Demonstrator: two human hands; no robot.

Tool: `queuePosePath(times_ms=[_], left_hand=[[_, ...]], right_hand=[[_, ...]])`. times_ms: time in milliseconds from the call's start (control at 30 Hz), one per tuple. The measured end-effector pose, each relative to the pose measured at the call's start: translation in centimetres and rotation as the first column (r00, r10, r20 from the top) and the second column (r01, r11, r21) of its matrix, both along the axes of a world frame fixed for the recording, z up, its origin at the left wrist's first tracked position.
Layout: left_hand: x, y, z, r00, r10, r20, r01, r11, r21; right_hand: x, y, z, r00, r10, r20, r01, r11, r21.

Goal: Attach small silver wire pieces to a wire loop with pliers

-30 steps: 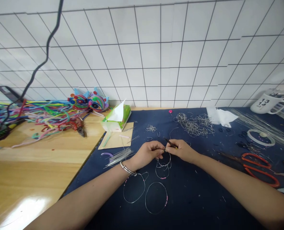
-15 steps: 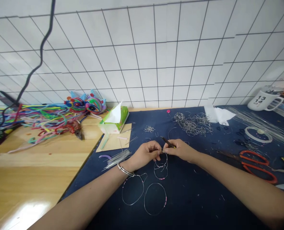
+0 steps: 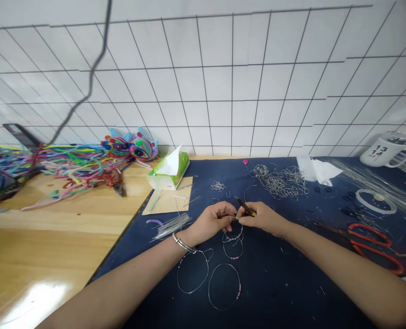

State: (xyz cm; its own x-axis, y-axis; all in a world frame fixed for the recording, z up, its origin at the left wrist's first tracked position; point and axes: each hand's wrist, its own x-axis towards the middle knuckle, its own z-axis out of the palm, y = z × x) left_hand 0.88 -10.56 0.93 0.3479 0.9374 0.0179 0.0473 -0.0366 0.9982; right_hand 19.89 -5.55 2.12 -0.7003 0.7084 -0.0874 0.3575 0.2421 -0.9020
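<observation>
My left hand [image 3: 217,221], with a silver bangle [image 3: 184,243] at the wrist, is closed in a pinch on a thin beaded wire loop [image 3: 237,237]. My right hand [image 3: 264,220] meets it at the top of the loop, fingertips pinching the same wire. Tucked in the right hand are pliers [image 3: 245,207] with dark jaws and a bit of yellow, pointing up and left. The wire ends between the fingertips are too small to make out. Below hangs or lies another loop with pink beads [image 3: 235,258]. Two more beaded wire loops, one left [image 3: 178,277] and one right [image 3: 239,289], lie nearer me.
Cut straight wires [image 3: 171,227] lie left of my hands, by a tissue box [image 3: 168,176] on cardboard. Tangled wire [image 3: 281,182] and small hooks [image 3: 217,185] are behind. Red-handled scissors [image 3: 369,233], a tape ring [image 3: 391,211] and a mug [image 3: 383,151] stand right. Colourful pipe cleaners [image 3: 69,167] cover the left.
The view has swung slightly left, so everything sits further right in the picture. Both hands keep their pinch on the wire loop, the fingertips a little closer together.
</observation>
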Motion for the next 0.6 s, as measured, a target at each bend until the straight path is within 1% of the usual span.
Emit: queuePosePath(times_ms=[100, 267, 600], left_hand=[[-0.08, 0.14, -0.26, 1.000, -0.001, 0.007, 0.001, 1.000, -0.008], [-0.34, 0.42, -0.60, 0.999, -0.040, 0.023, 0.041, 0.999, -0.033], [-0.47, 0.47, -0.39, 0.995, -0.063, 0.083, 0.068, 0.996, -0.057]], right_hand=[[-0.01, 0.01, -0.02, 1.000, -0.003, 0.011, 0.003, 1.000, 0.020], [-0.11, 0.04, -0.19, 0.999, -0.036, 0.022, 0.035, 0.999, 0.041], [-0.18, -0.05, 0.13, 0.999, -0.048, 0.023, 0.047, 0.998, 0.048]])
